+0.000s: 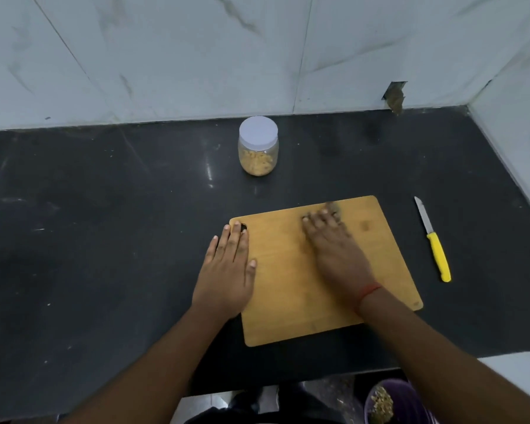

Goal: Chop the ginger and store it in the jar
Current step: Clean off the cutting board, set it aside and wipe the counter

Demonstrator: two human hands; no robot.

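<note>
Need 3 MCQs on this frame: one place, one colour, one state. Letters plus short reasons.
1. Where does the knife lie?
A) on the cutting board
B) on the counter, right of the board
C) inside the jar

2. What colour is the knife handle?
A) yellow
B) red
C) black

3. What state is the jar in?
A) open and empty
B) tipped over
C) lidded, upright, with chopped pieces inside

Answers: 1 B, it lies on the dark counter apart from the cutting board. 2 A, the handle is yellow. 3 C, a white lid sits on top and yellowish bits show through the wall.

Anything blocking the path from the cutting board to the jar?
Nothing on the black counter between the wooden cutting board and the clear plastic jar. But its white lid is on, closing the opening.
</note>
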